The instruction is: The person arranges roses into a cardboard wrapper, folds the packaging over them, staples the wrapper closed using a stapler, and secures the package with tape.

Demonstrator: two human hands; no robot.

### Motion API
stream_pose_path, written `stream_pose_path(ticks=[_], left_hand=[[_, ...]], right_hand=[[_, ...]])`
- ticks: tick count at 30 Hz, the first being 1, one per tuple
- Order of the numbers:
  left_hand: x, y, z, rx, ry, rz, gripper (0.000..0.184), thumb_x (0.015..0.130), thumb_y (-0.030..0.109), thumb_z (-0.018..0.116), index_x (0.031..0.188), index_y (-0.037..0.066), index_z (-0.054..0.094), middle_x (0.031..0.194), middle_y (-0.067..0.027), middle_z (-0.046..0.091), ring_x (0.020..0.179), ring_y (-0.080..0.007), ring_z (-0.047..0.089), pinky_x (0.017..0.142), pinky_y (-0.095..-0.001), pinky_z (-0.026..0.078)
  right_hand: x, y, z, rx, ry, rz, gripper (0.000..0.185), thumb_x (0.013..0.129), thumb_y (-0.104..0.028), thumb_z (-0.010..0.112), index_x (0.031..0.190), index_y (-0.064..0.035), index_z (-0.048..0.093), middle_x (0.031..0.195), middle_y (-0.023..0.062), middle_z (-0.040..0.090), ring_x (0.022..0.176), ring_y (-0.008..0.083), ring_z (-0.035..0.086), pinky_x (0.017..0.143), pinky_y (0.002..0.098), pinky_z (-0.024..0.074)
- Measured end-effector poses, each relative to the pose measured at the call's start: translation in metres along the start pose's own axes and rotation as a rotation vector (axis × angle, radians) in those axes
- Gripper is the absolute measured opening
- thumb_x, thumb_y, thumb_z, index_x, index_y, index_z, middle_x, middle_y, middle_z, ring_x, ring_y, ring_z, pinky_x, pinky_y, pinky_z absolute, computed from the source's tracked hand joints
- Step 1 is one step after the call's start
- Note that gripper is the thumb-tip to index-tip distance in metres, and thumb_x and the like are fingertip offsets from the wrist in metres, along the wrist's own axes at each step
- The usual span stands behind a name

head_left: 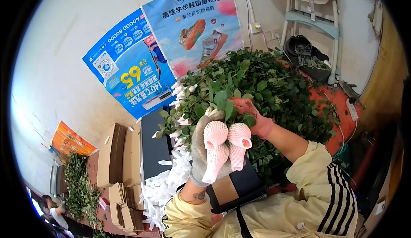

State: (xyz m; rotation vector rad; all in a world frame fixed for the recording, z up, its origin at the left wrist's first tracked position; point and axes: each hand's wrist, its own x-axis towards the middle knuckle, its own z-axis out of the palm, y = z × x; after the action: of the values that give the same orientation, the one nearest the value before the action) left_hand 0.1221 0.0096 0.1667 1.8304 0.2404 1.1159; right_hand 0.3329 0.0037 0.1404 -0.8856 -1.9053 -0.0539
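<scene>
My left hand (199, 152), in a grey glove, is closed around several flowers in pale pink mesh sleeves (215, 134), their netted heads facing me. Green leaves (222, 103) of the same bunch stick out beyond the glove. My right hand (259, 120), in a pinkish-red glove, is just to the right, its fingers curled at the leafy stems behind the netted heads. Leaves partly cover those fingertips. Behind both hands spreads a big pile of leafy stems (274, 83). More flowers in white sleeves (177, 94) show along its left edge.
Loose white mesh sleeves (165, 182) are heaped left of my left hand, beside a black box (154, 139). Stacked cardboard (112, 154) stands further left, near more greenery (77, 186). Posters (192, 28) hang on the wall behind. A high chair (314, 19) and power strip (352, 109) are at right.
</scene>
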Motion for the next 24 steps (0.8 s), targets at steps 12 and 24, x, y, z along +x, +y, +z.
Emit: stream_pose_path(ticks=[12,24], left_hand=[[0.028,0.03,0.017,0.084,0.1,0.137,0.105,0.057,0.008,0.082,0.137,-0.002,0.016,0.116,-0.0139,0.048,0.102,-0.0217,0.054,0.088,-0.0315,0.046],[0.041,0.045,0.021,0.271,0.1,0.307,0.099,0.058,0.022,0.084,0.132,-0.009,0.026,0.108,-0.0153,0.055,0.097,-0.0277,0.056,0.087,-0.0351,0.044]], right_hand=[[-0.003,0.028,0.027,-0.15,-0.006,0.105,0.061,0.08,-0.036,0.065,0.13,-0.0087,0.046,0.136,0.0097,0.042,0.126,0.0238,0.037,0.107,0.0381,0.0234],[-0.002,0.006,0.002,-0.156,-0.029,0.233,0.053,0.084,-0.037,0.058,0.127,-0.0075,0.049,0.129,0.0107,0.047,0.117,0.0236,0.044,0.098,0.04,0.0311]])
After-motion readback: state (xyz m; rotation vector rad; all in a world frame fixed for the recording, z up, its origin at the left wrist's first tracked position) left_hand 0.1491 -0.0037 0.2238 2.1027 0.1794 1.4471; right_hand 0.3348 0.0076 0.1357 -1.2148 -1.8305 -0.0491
